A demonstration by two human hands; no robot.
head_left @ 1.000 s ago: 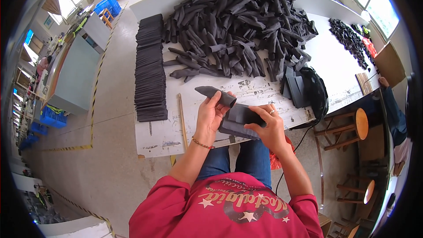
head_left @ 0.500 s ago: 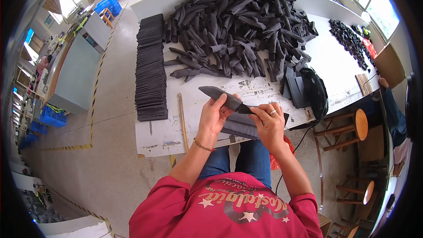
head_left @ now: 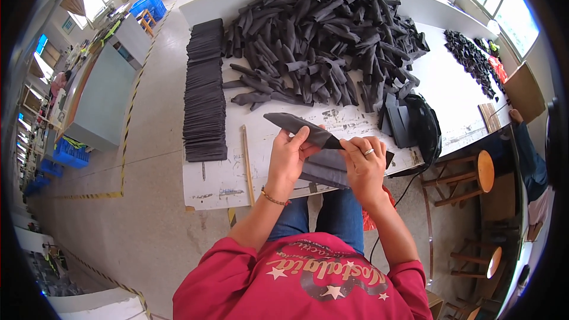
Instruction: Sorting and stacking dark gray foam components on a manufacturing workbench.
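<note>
A black fabric tube (head_left: 290, 123) slants across in front of me, over the table's near edge. My left hand (head_left: 290, 153) is closed around its middle, thumb on top. Into its right end runs a dark flat strip (head_left: 389, 159), whose other end sticks out past my right hand (head_left: 364, 166). The fingers of that hand pinch the strip close to the tube's mouth. Under both hands, flat dark fabric pieces (head_left: 323, 169) lie at the table edge. How far the strip reaches inside the tube is hidden.
A large heap of black fabric tubes (head_left: 332, 35) covers the far middle of the white table (head_left: 267, 184). Left stand a long row of stacked black pieces (head_left: 204, 95) and a wooden stick (head_left: 247, 163). Dark flat pieces (head_left: 400, 121) rest in a black bag (head_left: 430, 130); wooden stools (head_left: 486, 170) stand right.
The tube's mouth has come closer to my right fingers, covering more of the strip. The tube's far tip has shifted slightly left and up. Both hands keep their grip.
</note>
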